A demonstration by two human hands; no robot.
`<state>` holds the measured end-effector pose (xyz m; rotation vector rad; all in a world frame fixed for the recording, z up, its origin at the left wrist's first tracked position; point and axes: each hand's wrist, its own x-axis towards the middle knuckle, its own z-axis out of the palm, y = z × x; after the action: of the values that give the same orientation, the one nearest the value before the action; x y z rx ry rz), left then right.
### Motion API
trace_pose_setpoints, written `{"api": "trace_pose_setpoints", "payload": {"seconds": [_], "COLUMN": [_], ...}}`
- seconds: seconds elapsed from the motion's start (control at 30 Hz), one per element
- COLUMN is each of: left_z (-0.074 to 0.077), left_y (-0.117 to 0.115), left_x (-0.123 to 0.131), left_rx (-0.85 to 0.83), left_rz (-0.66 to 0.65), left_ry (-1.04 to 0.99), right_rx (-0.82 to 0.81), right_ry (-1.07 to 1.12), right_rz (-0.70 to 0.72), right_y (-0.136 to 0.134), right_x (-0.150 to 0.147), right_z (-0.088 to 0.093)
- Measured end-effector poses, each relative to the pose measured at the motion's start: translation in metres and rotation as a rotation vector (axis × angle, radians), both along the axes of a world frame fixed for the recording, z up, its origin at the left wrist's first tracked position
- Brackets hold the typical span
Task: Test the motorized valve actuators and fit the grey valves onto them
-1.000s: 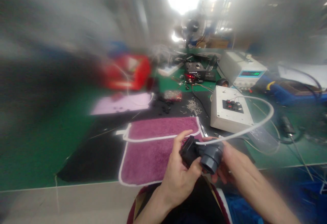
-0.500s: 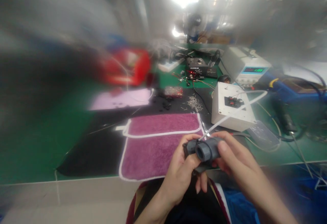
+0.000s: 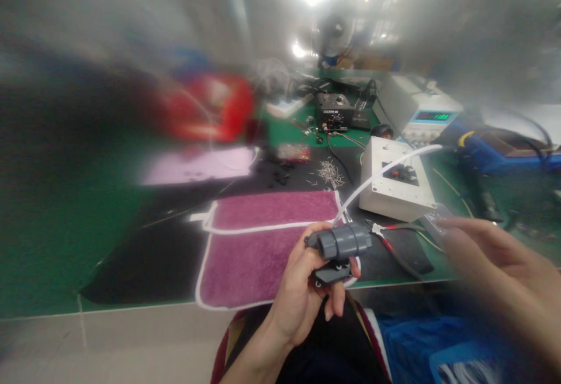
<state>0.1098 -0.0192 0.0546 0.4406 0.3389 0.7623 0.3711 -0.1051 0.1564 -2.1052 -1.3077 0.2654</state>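
My left hand [image 3: 302,279] is closed around a dark grey plastic device with a tube-shaped body [image 3: 346,241]. Below the tube, a flatter black-grey part [image 3: 333,274] with small holes sits in the same grip. From the device a white cable [image 3: 366,184] curves up to the right, passing in front of a white box. My right hand [image 3: 491,255] is off to the right, apart from the device and near a clear plastic piece. Motion smears its fingers, so whether it holds anything is hidden from me.
A purple cloth [image 3: 249,261] with white edging lies on the black mat [image 3: 144,261]. Beyond it is a pile of small metal pins [image 3: 331,173]. The white box [image 3: 394,179], red-tipped leads [image 3: 388,244], a power supply [image 3: 421,109] and a red bin [image 3: 210,109] surround the area.
My right hand has let go of the grey device and moved to the right. My left hand keeps hold of it, and more of its tube shows.
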Motion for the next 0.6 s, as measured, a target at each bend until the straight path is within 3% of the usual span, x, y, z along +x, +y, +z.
{"api": "trace_pose_setpoints", "payload": {"seconds": [0.2,0.33,0.43,0.6], "left_z": [0.004,0.008,0.011,0.014], "left_y": [-0.004,-0.003,0.003,0.016], "left_x": [0.006,0.004,0.002,0.004], "left_rx": [-0.001,-0.035,-0.051,-0.015], "left_rz": [-0.047,0.047,0.124,0.198], "left_ry": [0.027,0.133,0.219,0.258], "right_rx": [0.075,0.085,-0.172,-0.474], "right_ry": [-0.133,-0.42,-0.668,-0.697], "right_rz": [0.157,0.05,0.022,0.162], "right_y": [-0.008,0.008,0.016,0.025], "right_x": [-0.016,0.017,0.066,0.107], "right_z": [0.008,0.003,-0.006,-0.015]}}
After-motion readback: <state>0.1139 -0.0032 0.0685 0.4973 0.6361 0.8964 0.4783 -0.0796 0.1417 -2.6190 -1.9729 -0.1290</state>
